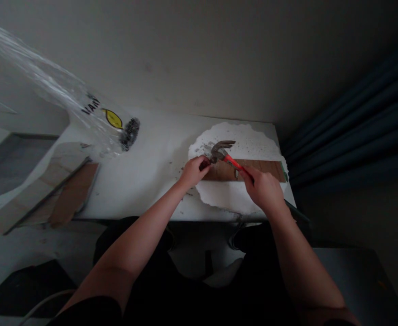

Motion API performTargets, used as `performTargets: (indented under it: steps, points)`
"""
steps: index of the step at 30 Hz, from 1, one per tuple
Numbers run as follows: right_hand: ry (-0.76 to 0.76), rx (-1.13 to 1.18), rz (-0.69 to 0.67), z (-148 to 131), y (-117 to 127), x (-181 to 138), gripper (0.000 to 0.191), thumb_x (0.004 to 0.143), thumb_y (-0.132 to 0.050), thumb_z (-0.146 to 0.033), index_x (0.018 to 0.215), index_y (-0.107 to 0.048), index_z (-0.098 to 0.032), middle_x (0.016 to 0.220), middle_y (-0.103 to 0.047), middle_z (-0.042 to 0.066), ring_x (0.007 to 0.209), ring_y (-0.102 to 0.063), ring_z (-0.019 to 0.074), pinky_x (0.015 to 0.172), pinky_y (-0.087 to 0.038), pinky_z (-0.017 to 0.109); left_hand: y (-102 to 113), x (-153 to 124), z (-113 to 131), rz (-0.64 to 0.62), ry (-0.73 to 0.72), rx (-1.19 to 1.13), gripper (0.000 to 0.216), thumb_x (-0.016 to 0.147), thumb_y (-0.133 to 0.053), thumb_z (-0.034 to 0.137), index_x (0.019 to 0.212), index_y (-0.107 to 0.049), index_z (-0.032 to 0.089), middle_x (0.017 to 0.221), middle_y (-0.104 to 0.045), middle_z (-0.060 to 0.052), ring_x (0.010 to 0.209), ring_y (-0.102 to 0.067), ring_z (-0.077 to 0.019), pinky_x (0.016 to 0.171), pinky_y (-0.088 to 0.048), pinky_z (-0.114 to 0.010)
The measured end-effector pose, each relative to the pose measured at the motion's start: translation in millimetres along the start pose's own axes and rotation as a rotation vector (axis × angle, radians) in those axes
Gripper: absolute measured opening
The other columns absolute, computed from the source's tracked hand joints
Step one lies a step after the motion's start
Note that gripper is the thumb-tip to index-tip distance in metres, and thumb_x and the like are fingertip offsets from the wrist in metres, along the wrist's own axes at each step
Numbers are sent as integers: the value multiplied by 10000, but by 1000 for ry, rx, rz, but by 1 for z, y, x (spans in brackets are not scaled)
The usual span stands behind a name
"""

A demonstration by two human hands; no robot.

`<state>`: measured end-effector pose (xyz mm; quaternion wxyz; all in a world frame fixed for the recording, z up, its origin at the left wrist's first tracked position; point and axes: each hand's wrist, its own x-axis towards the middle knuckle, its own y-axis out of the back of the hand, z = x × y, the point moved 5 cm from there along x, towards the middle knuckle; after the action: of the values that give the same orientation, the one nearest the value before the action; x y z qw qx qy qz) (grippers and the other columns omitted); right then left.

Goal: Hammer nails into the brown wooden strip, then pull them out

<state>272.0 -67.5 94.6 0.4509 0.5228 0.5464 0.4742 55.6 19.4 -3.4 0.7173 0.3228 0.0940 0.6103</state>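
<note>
My right hand (pixel 263 188) is closed around the red handle of a claw hammer (pixel 223 147). The hammer's dark metal head is over the left end of a brown wooden board (pixel 256 170), close to the fingertips of my left hand. My left hand (pixel 194 171) is pinched at that end of the board, on something small and dark that I cannot make out. Beneath the board is a white, ragged-edged sheet (pixel 232 197) with dark specks and grey marks on it.
The sheet lies on a white table (pixel 144 181). A clear plastic bag (pixel 100 117) with a yellow print stands at the left, behind cardboard pieces (pixel 73 194) at the table's edge. Dark curtains (pixel 355 117) hang on the right. Bits of debris lie near my left hand.
</note>
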Motion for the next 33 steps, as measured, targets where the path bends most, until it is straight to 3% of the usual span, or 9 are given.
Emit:
performTargets:
  steps: [16,23,27,33]
  points:
    - [21,-58,-12,-9,1,-4,487,1044,-307,-485,1306,-653,-265,865,-755,107,730,-699,269,667,-468,336,-1,5,-6,-24,29,23,122,830,-683,322,842,-668,201,824,-706,-48,795,-641,-200,762,-510,-335]
    - [7,-47,-9,-8,-2,-5,486,1042,-319,-484,1319,-649,-260,890,-756,109,761,-704,264,681,-471,325,1,7,-5,24,-47,-38,97,785,-725,246,816,-650,194,1090,-638,-74,961,-629,-203,876,-533,-363]
    - [13,-44,-5,-6,-4,-4,492,1042,-309,-499,1311,-652,-270,861,-753,104,746,-702,269,674,-470,333,-1,7,-6,19,-47,-47,91,784,-716,219,796,-632,186,1115,-622,-83,1005,-626,-205,912,-522,-370]
    - [26,-30,-24,-4,-7,-3,492,1041,-309,-499,1307,-653,-269,905,-758,109,769,-704,276,698,-477,346,3,8,-8,13,-75,-86,181,736,-674,149,902,-613,191,1024,-633,-55,885,-621,-166,780,-526,-311]
